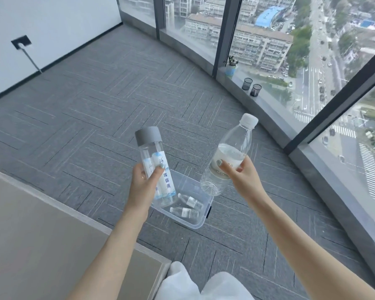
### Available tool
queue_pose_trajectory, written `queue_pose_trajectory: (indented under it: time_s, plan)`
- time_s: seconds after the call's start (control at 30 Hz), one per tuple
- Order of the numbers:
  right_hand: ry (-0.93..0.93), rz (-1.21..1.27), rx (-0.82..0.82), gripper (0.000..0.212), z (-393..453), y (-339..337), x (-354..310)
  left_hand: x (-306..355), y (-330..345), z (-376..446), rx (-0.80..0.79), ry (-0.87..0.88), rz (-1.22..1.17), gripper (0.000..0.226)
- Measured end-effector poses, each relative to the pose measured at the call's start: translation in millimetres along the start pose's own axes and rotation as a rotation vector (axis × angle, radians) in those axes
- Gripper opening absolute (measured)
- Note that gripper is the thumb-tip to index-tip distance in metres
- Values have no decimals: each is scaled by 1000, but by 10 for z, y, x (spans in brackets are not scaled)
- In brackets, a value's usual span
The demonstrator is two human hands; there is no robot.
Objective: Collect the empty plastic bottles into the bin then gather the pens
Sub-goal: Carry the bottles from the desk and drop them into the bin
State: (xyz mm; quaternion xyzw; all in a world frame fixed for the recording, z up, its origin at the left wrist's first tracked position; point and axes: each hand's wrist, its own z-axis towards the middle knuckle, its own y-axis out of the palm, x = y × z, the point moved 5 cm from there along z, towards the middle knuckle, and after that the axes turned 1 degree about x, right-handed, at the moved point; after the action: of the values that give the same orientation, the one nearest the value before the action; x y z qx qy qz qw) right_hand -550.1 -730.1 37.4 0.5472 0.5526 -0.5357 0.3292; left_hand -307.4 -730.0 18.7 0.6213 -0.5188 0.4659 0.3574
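Grey carpet tiles point(108, 100) cover the floor up to a curved wall of tall windows, and a clear plastic bin point(198, 221) sits on that carpet pretty much dead centre. Two small empty bottles point(187, 207) already lie on their sides inside the bin.

Right over the bin's left edge, the left hand point(144, 184) is wrapped around a straight clear bottle with a grey cap point(154, 161), fingers closed on its lower half over the blue-and-white label, cap tilted up and slightly left. Over the bin's right side, the right hand point(239, 173) is clamped on a bigger white-capped bottle point(227, 156) around its middle label, cap leaning up and to the right, its base hanging above the bin's far right corner. Both bottles are held in the air, not touching the bin.

Left of the bin, a beige tabletop point(41, 234) juts in. Beyond the bin on the window ledge point(266, 105) stand two dark mesh pen cups point(251, 86) and a small potted plant point(231, 66).
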Motion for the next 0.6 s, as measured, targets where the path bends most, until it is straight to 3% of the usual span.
queue_pose_trajectory:
  time_s: [0.27,0.6]
  plan:
    - [80,-91,-52,53,655,430,308,-476,-137,547,121,-206,1,34]
    - [223,-251,-287,42,1852,1299,1656,-1853,143,1614,238,-454,214,30]
